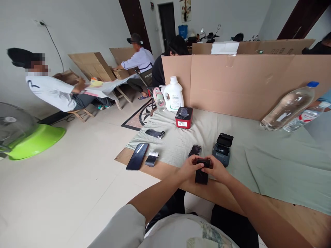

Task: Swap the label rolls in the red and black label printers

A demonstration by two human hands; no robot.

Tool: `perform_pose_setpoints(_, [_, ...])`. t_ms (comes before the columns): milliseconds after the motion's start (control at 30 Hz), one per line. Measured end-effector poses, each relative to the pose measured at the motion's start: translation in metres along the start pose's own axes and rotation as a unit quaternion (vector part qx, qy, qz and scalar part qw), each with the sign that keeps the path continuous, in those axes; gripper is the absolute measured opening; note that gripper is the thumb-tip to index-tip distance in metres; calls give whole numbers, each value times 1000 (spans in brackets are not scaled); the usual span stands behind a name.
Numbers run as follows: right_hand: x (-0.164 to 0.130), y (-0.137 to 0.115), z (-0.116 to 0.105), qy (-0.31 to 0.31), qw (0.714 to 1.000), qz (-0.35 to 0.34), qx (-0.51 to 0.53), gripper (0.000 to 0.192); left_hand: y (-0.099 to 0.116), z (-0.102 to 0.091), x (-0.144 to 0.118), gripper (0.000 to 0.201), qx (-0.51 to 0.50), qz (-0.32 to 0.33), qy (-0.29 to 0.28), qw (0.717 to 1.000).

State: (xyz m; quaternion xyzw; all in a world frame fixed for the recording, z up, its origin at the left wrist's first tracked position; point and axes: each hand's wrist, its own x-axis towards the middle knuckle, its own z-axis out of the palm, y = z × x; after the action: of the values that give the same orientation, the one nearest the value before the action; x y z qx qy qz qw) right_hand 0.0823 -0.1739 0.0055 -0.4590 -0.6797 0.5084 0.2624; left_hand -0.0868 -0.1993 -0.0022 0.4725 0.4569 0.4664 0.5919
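Note:
My left hand (190,168) and my right hand (216,168) meet near the table's front edge, closed on the two ends of a small black roll (204,163). A wide dark strip (201,177) hangs from it towards me. Just behind my left hand lies a black object (195,150), partly hidden. Beyond my right hand stands a small dark grey printer (221,154) with its lid (225,139) raised. To the left are a black roll with its end unrolled (155,133), another black and white roll (152,159) and a dark smartphone (137,156).
A red and black box-shaped device (184,118), a white jug (173,94) and a pink-topped bottle (159,100) stand at the back left. A cardboard partition (248,86) runs behind the cloth-covered table (243,137). Large plastic bottles (289,106) lean at right. Several people sit nearby.

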Motion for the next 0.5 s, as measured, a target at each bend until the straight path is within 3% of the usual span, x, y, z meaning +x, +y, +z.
perform_pose_setpoints(67, [-6, 12, 20, -33, 998, 25, 49, 32, 0, -24, -12, 30, 47, -32, 41, 998])
perform_pose_setpoints(133, [-11, 24, 32, -48, 996, 43, 60, 24, 2, -49, -19, 27, 133, -64, 126, 981])
perform_pose_setpoints(200, [-13, 35, 38, -47, 995, 62, 56, 19, 4, -73, -22, 25, 247, -98, 220, 939])
perform_pose_setpoints(267, [-13, 43, 41, -45, 995, 74, 56, 16, 5, -92, -22, 27, 355, -128, 278, 883])
perform_pose_setpoints(367, [-14, 48, 41, -37, 995, 71, 59, 15, 3, -109, -19, 31, 461, -147, 289, 826])
perform_pose_setpoints(500, [-15, 46, 42, -37, 995, 72, 54, 14, -4, -115, -13, 31, 574, -96, 278, 764])
